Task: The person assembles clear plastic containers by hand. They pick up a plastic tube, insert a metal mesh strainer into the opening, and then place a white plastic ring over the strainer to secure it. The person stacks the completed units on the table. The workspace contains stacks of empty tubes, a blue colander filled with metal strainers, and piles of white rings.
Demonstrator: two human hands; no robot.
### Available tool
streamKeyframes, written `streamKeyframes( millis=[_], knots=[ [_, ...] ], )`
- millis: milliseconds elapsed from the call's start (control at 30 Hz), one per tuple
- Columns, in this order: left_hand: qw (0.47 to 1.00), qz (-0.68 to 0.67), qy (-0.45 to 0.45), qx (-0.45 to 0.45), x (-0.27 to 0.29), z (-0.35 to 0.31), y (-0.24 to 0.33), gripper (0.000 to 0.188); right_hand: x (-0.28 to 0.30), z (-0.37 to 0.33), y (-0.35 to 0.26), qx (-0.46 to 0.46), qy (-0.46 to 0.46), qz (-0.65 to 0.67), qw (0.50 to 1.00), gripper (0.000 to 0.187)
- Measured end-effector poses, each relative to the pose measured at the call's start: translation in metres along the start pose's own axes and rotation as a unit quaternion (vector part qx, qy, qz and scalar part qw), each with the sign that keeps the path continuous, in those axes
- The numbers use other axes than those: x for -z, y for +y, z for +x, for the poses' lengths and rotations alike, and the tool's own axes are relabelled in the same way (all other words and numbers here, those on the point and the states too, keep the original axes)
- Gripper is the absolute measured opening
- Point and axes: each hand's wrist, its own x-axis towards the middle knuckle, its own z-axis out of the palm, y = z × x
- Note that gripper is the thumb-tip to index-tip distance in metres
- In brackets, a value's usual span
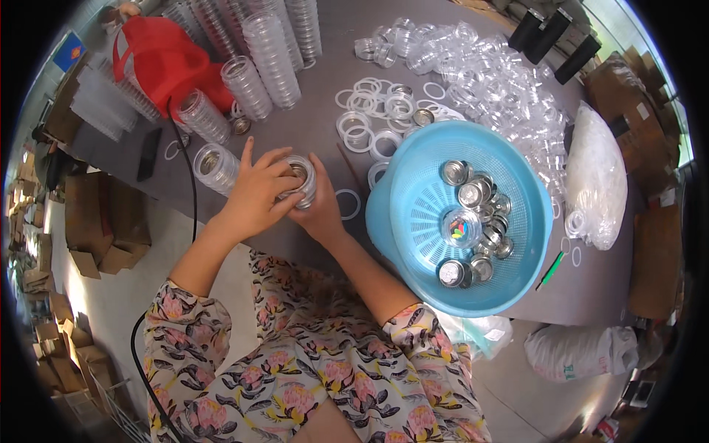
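A small round clear plastic container (305, 193) with a silvery metal piece inside its rim is between my two hands, above the near edge of the grey table. My right hand (322, 214) wraps round its side from the right. From above and the left, my left hand (260, 184) has its fingers curled over the top, with its index finger pointing away. Beside my left hand stands a short stack of clear containers (214, 166) with a metal piece in the top one. A loose white ring (347, 204) lies just right of my right hand.
To the right, a blue plastic basket (384, 203) holds several metal-lidded tins. Behind it are white rings (358, 122) and a heap of clear containers (473, 66). Tall clear stacks (269, 59) and a red bag (155, 63) stand far left. A black cable (193, 184) crosses the table's left side.
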Motion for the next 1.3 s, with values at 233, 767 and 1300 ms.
streamKeyframes(
  millis=[233, 767, 1300],
  knots=[
    [0.903, -0.326, 0.250, 0.123, -0.012, -0.021, -0.025, 0.016, 0.002, -0.002, 0.007, 0.003, 0.002, -0.011, 1.000, 0.082],
    [0.939, 0.138, 0.290, 0.122, 0.039, -0.039, -0.034, 0.016, 0.025, -0.031, -0.012, 0.164, 0.042, -0.125, 0.978, 0.072],
    [0.859, 0.003, -0.278, -0.430, -0.100, 0.129, 0.184, 0.015, 0.051, -0.104, 0.005, -0.022, -0.217, -0.113, 0.969, 0.047]
  ],
)
